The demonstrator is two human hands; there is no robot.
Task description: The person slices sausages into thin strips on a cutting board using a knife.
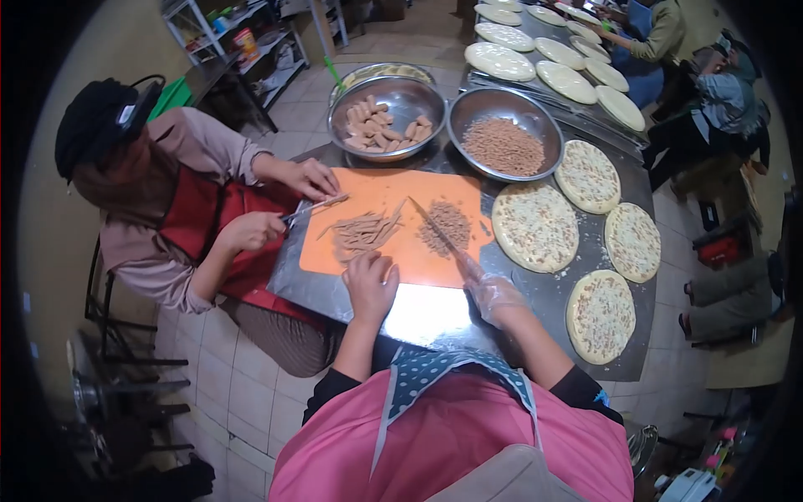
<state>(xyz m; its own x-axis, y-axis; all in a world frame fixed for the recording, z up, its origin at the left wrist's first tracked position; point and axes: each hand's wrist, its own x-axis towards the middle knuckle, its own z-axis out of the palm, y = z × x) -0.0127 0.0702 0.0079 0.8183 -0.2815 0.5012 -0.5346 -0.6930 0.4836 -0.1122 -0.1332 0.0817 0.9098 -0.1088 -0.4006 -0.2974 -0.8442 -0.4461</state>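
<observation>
My right hand [493, 293], in a clear plastic glove, is closed on a knife [435, 227] whose blade lies over the left side of a pile of small brown diced pieces [447, 230]. My bare left hand [370, 286] rests at the near edge of the orange cutting board [401, 184], just below a heap of thin brown strips [361, 234]. Whether its curled fingers hold anything is hidden. At the board's left side, a co-worker's hands cut a sausage piece [326, 202] with another knife [294, 217].
Behind the board stand a metal bowl of sausage pieces [386, 125] and a metal bowl of diced bits [504, 144]. Topped round doughs [535, 227] lie to the right on the metal table [623, 345]. Plain dough rounds [500, 61] and other people are farther back.
</observation>
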